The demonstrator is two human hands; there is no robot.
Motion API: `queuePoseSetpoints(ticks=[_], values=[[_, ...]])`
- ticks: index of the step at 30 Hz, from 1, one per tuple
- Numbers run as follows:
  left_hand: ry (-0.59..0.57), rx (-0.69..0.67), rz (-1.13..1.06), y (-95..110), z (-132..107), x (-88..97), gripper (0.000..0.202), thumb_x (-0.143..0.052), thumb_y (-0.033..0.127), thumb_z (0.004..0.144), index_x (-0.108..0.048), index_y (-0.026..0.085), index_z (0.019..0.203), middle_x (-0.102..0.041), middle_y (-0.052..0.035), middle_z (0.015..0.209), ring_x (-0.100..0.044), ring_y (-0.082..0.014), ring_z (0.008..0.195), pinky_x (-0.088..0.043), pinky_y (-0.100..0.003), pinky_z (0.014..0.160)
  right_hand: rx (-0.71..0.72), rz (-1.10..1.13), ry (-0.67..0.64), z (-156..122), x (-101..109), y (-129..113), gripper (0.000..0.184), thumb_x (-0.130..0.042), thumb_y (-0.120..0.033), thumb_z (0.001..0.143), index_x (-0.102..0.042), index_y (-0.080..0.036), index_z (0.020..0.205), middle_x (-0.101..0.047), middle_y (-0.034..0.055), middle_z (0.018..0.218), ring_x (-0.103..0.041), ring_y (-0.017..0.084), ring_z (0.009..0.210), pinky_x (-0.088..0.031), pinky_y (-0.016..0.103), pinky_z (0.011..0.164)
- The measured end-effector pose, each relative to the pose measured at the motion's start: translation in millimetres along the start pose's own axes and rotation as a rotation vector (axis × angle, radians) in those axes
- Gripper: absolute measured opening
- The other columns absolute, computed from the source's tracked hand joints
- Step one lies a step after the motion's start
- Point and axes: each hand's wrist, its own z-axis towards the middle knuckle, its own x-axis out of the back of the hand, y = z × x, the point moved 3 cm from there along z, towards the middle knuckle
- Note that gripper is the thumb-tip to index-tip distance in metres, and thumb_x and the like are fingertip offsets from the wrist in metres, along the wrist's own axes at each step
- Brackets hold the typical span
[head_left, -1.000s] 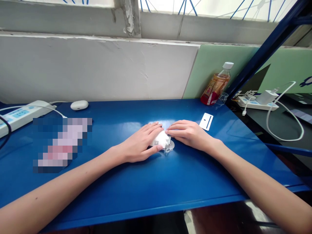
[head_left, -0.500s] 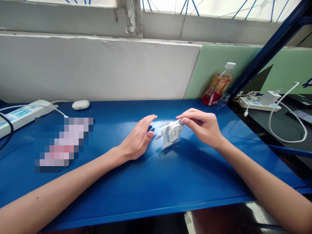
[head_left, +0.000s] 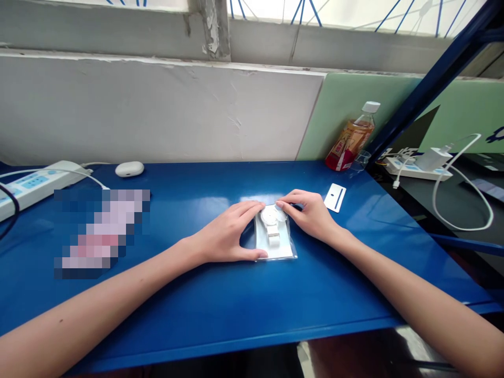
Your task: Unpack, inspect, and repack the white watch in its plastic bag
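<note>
A clear plastic bag (head_left: 292, 251) lies flat on the blue desk (head_left: 236, 299). Inside it is a white watch-shaped item (head_left: 271, 220), with a round head and a strap-like part below, on a pale backing. My left hand (head_left: 226, 231) grips the bag's left side, fingers at the top edge and thumb at the lower left corner. At the top right of the bag, my right hand (head_left: 309, 212) pinches the edge between thumb and forefinger. A small white card (head_left: 335, 197) with a dark stripe lies just beyond my right hand.
On the left are a power strip (head_left: 51, 181), a white earbud case (head_left: 129, 169) and a blurred-out item (head_left: 102, 231) with a white cable. A drink bottle (head_left: 352, 139) leans at the back right. Another power strip (head_left: 421, 168) with cables lies beyond the blue post.
The bag has come down from a tilted, raised position to lie flat. My left hand has moved right onto it, my right hand slightly down and left. The white card now shows.
</note>
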Motion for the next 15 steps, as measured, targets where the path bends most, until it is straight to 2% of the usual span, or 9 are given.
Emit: queuePoseSetpoints(ticks=[2, 4, 7, 11, 15], values=[[-0.012, 0.009, 0.013, 0.0, 0.6, -0.7, 0.088, -0.072, 0.057, 0.080, -0.039, 0.015, 0.149, -0.050, -0.0202, 0.146, -0.046, -0.0370, 0.136, -0.042, -0.051, 0.111, 0.080, -0.108, -0.052, 0.0, 1.7, 0.0, 0.023, -0.057, -0.030, 0.096, -0.078, -0.020, 0.097, -0.076, 0.0093, 0.096, -0.070, 0.025, 0.089, -0.057, 0.040, 0.079], [-0.005, 0.024, 0.047, -0.2, 1.0, -1.5, 0.084, -0.069, 0.055, 0.081, -0.040, 0.011, 0.147, -0.049, -0.0222, 0.146, -0.046, -0.0375, 0.136, -0.041, -0.051, 0.112, 0.181, -0.199, -0.121, -0.9, 4.9, -3.5, 0.029, -0.056, -0.034, 0.097, -0.074, -0.017, 0.113, -0.073, 0.0138, 0.114, -0.066, 0.029, 0.109, -0.055, 0.046, 0.094], [0.009, 0.082, 0.102, -2.2, 1.1, -3.2, 0.081, -0.063, 0.052, 0.086, -0.038, 0.006, 0.147, -0.044, -0.0254, 0.150, -0.041, -0.0390, 0.140, -0.038, -0.053, 0.114, 0.277, -0.270, -0.298, -4.6, 8.4, -12.7, 0.053, -0.058, -0.044, 0.094, -0.059, -0.013, 0.136, -0.059, 0.0201, 0.140, -0.053, 0.033, 0.132, -0.046, 0.052, 0.108], [-0.036, 0.122, 0.135, -4.3, 1.3, -5.5, 0.081, -0.054, 0.053, 0.090, -0.031, 0.005, 0.151, -0.036, -0.0259, 0.156, -0.032, -0.0384, 0.146, -0.032, -0.054, 0.117, 0.241, -0.330, -0.459, -9.2, 9.6, -19.1, 0.081, -0.059, -0.057, 0.090, -0.037, -0.009, 0.152, -0.038, 0.0254, 0.156, -0.040, 0.038, 0.143, -0.042, 0.057, 0.111], [-0.091, 0.108, 0.167, -4.5, 1.9, -5.4, 0.081, -0.049, 0.054, 0.094, -0.027, 0.003, 0.153, -0.032, -0.0251, 0.158, -0.027, -0.0373, 0.149, -0.028, -0.052, 0.119, 0.218, -0.358, -0.514, -10.3, 6.9, -16.6, 0.094, -0.057, -0.065, 0.088, -0.030, -0.005, 0.155, -0.031, 0.0255, 0.159, -0.028, 0.037, 0.149, -0.034, 0.056, 0.117]])
